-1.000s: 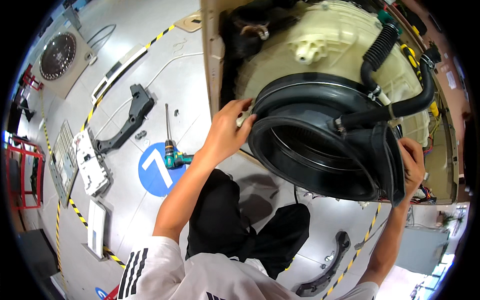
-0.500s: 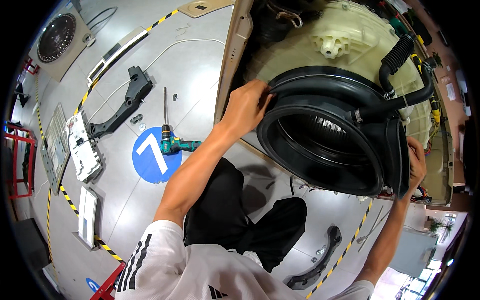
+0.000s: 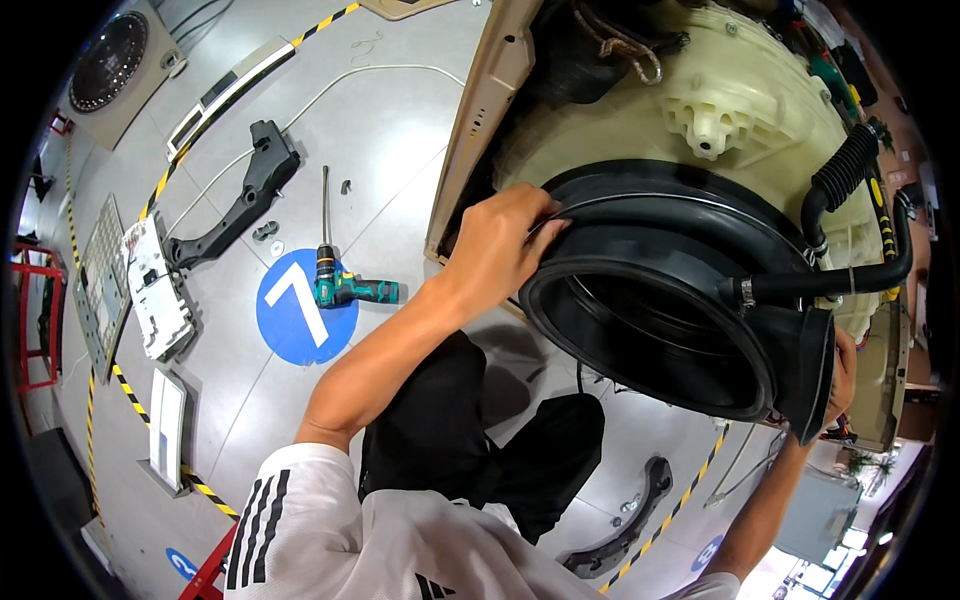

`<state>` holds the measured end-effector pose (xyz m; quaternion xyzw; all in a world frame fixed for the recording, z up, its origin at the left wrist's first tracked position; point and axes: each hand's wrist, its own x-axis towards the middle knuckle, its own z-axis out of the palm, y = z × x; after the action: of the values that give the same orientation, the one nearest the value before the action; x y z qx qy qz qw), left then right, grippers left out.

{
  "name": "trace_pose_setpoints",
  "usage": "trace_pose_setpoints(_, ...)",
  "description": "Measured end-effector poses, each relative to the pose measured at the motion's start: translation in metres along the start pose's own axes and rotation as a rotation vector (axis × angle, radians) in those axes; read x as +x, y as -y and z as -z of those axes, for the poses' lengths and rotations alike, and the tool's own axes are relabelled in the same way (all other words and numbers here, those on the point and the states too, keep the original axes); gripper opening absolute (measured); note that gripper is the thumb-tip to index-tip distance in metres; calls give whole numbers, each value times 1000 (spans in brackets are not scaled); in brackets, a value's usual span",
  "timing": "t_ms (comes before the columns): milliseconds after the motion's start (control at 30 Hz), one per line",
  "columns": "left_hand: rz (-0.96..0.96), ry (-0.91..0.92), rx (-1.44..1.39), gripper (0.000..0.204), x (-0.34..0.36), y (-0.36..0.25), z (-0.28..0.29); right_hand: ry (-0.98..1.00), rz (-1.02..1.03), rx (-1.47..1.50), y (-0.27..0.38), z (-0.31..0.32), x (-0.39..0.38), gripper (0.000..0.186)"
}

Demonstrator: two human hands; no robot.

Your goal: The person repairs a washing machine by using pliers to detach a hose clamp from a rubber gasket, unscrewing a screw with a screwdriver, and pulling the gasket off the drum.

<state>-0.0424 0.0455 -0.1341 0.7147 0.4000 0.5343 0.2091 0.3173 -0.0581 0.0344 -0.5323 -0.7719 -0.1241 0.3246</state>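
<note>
A black rubber door gasket (image 3: pixel 650 375) sits on the front of a cream plastic washing-machine tub (image 3: pixel 620 125). My left hand (image 3: pixel 503 240) is closed on the gasket's upper left rim, with thumb and fingertips pinching at the groove where a thin metal ring runs. At the gasket's right side, my right hand (image 3: pixel 843 380) is wrapped round the edge of its side flap; part of the hand is hidden behind the rubber. A black hose (image 3: pixel 825 283) joins the gasket at upper right through a metal clamp (image 3: pixel 746 292).
The tan cabinet panel (image 3: pixel 487 125) stands left of the tub. On the floor lie a teal cordless drill (image 3: pixel 345 289), a black plastic bracket (image 3: pixel 245 200), a white control module (image 3: pixel 158 290) and a curved black piece (image 3: pixel 625 525). A ribbed hose (image 3: pixel 845 170) hangs upper right.
The gasket and tub appear lower and farther right in view. My left hand has shifted slightly along the rim, thumb now pressed at the groove. My right hand shows less behind the flap.
</note>
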Motion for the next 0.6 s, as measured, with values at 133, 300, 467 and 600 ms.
trace_pose_setpoints(133,320,-27,-306,32,-1,-4,0,-5,-23,-7,2,-1,2,30)
trace_pose_setpoints(300,315,150,-457,50,-8,9,6,26,33,4,2,0,4,30)
trace_pose_setpoints(467,579,172,-900,48,-11,20,-1,38,46,-15,-8,15,2,38)
trace_pose_setpoints(600,579,165,-673,32,-1,29,-5,11,-83,33,9,20,-1,32)
